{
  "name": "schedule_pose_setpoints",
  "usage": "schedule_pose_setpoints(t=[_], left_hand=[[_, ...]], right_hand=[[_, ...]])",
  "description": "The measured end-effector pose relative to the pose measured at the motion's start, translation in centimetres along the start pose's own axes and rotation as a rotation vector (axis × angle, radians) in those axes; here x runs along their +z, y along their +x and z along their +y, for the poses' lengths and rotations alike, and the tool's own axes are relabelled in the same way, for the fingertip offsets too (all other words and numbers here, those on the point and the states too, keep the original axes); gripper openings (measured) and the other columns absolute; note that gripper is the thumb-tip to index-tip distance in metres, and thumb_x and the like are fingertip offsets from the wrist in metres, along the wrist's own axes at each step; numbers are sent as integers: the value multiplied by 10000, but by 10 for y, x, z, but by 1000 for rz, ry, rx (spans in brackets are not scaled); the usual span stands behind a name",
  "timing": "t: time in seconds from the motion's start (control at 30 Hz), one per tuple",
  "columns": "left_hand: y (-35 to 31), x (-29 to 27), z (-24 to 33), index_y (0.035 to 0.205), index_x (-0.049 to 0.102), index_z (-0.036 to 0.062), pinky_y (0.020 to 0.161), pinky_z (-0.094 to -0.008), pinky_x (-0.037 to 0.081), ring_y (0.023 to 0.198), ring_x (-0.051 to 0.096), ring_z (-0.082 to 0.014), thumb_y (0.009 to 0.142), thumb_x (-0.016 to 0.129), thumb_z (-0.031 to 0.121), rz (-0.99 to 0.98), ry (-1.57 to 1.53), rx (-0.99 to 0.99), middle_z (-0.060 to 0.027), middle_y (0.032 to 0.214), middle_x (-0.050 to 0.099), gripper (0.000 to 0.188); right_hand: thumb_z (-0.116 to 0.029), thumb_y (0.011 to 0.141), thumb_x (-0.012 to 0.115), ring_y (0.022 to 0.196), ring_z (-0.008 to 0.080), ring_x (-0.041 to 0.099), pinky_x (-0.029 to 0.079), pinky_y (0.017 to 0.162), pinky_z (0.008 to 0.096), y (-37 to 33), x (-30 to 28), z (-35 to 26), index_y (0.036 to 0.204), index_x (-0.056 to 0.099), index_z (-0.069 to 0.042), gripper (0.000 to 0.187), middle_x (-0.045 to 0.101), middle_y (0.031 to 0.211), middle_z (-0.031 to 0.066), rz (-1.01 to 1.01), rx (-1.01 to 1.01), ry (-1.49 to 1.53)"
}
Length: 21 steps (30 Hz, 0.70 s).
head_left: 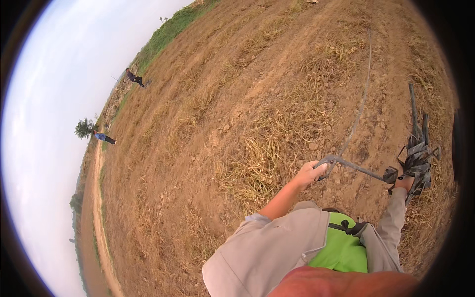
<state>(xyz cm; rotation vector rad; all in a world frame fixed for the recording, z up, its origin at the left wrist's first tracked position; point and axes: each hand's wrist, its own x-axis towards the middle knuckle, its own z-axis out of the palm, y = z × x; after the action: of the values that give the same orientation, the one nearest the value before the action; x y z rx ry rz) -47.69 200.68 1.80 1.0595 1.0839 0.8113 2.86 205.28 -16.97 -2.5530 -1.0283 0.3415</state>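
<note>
Clearly the work in hand is gathering up a long flat grey strip (357, 116) off the dry field (208, 123): the left hand (310, 173) is clenched around it where it bends, and the right hand (403, 182) grasps a bundle of folded strip (418, 158). Next, I judge, comes another pull and fold. No packages, labels or signs show.

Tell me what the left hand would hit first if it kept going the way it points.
The left hand, closed on the flat grey tape, points up-right over the field. Likely only the tape itself, then bare soil and dry straw; depth is hard to judge in this fisheye view.
</note>
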Motion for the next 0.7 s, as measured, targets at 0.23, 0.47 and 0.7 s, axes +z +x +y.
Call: schedule_pose_setpoints(t=[0.23, 0.47, 0.7], left_hand=[[36, -13, 28, 851, 630, 64, 602, -246, 364, 640, 467, -67, 933, 626, 305, 157, -13, 117, 32, 687, 544, 254], [41, -51, 52, 963, 618, 34, 664, -284, 497, 724, 615, -132, 972, 562, 210, 196, -150, 248, -60, 848, 657, 185], [36, -36, 62, 1337, 434, 69, 727, -339, 566, 1123, 571, -214, 1033, 438, 301, 143, -254, 227, -118, 1315, 515, 383]], right_hand=[[-325, 914, 644, 1157, 412, 520, 493, 936, 512, -55, -83, -57, 1345, 498, -39, 538, 519, 1353, 181, 330, -258, 421], [-343, 881, 668, 1145, 394, 534, 463, 927, 484, -108, -80, -167, 1300, 539, -34, 536, 564, 1308, 173, 400, -361, 408], [-350, 855, 687, 1153, 363, 538, 436, 963, 458, -155, -59, -267, 1282, 557, -53, 536, 577, 1294, 160, 196, -567, 490]])
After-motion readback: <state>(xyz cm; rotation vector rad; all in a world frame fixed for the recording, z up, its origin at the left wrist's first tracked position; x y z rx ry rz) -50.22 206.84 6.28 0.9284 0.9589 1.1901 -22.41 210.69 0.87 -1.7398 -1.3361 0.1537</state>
